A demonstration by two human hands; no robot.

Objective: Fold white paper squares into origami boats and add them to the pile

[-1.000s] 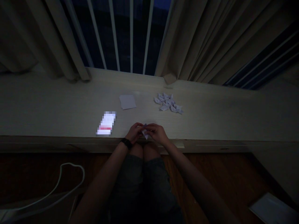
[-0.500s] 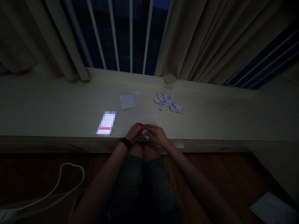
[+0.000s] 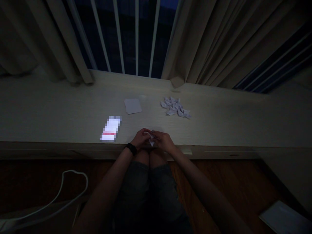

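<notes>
Between my two hands, at the front edge of the ledge, is a small folded white paper point(image 3: 151, 142). My left hand point(image 3: 140, 138), with a dark band at its wrist, pinches it from the left. From the right, the fingers of my right hand point(image 3: 164, 140) close on the same piece. Fingers cover much of it, so its exact shape is hidden. Beyond my hands lies a heap of folded paper pieces point(image 3: 174, 106). A stack of flat square paper sheets point(image 3: 133, 106) rests to the left of that heap.
A lit phone-like screen point(image 3: 110, 128), blurred into blocks, lies left of my hands on the pale ledge point(image 3: 219, 120). Curtains point(image 3: 195, 42) and a barred window stand behind. A white cable point(image 3: 60, 185) loops at lower left. A flat pale object point(image 3: 285, 216) is at lower right.
The paper in my hands has turned slightly, and more of its points show between my fingers. Both hands stay in nearly the same place.
</notes>
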